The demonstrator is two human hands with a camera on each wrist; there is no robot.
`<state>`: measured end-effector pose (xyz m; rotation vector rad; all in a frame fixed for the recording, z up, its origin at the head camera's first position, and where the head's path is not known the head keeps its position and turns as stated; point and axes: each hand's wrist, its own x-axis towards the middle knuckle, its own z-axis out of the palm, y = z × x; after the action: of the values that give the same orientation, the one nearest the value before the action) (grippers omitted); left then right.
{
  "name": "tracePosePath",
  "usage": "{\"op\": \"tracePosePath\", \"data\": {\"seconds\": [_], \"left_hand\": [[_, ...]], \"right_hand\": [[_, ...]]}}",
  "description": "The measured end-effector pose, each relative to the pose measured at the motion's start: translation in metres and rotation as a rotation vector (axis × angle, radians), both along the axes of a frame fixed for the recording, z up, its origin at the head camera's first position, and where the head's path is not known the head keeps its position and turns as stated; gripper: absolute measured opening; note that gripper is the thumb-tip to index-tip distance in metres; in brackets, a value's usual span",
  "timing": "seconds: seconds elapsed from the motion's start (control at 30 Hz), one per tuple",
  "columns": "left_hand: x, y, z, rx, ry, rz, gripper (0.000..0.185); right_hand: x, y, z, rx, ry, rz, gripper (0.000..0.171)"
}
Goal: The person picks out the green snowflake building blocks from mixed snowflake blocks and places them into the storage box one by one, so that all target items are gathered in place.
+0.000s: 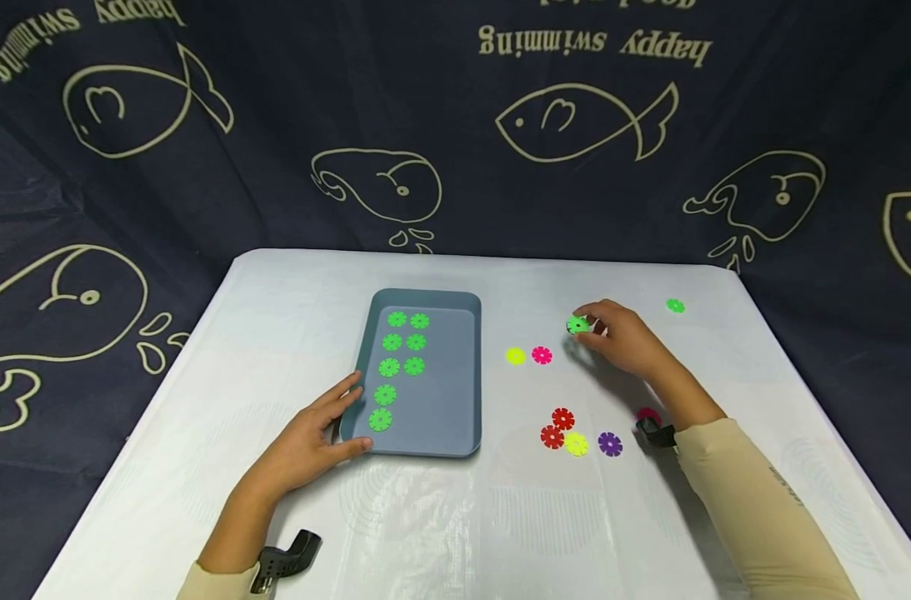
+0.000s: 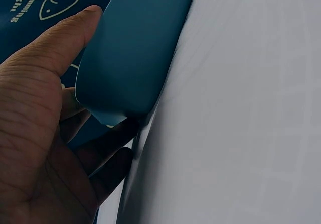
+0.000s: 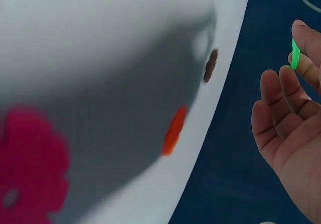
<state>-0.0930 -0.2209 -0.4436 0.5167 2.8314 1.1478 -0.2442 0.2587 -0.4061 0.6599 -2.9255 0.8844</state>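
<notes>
My right hand [image 1: 613, 333] pinches a green snowflake disc [image 1: 578, 324] between thumb and fingertips over the right part of the table. In the right wrist view that green disc shows edge-on, the other fingers loosely bent below it. My left hand [image 1: 316, 442] rests at the near left corner of a blue-grey tray [image 1: 440, 443], fingers spread along its left side and thumb at the front rim. The left wrist view shows the thumb against the tray's wall [image 2: 133, 53]. Several green discs [image 1: 389, 367] lie inside the tray in two columns on its left half.
Between tray and right hand lie a yellow disc [image 1: 516, 356] and a pink disc [image 1: 542, 355]. Nearer are two red discs [image 1: 552, 437], another yellow one [image 1: 576, 443] and a purple disc [image 1: 609, 444]. Another green disc [image 1: 676, 306] lies far right. A dark printed curtain [image 1: 455, 125] hangs behind.
</notes>
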Motion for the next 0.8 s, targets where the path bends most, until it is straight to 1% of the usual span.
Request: {"op": "tracePosePath", "data": {"seconds": [0.2, 0.3, 0.57, 0.8], "left_hand": [[0.000, 0.000, 0.001, 0.006, -0.001, -0.002, 0.087], [0.000, 0.000, 0.001, 0.004, -0.001, -0.003, 0.087], [0.000, 0.000, 0.001, 0.002, 0.000, -0.001, 0.086], [0.001, 0.000, 0.001, 0.001, -0.002, 0.001, 0.086]], "right_hand": [[0.006, -0.018, 0.007, -0.014, 0.057, 0.104, 0.034], [0.010, -0.027, 0.011, -0.016, 0.070, 0.139, 0.033], [0.020, -0.050, 0.017, 0.013, 0.050, 0.220, 0.037], [0.025, -0.071, 0.023, -0.004, 0.029, 0.286, 0.037]]}}
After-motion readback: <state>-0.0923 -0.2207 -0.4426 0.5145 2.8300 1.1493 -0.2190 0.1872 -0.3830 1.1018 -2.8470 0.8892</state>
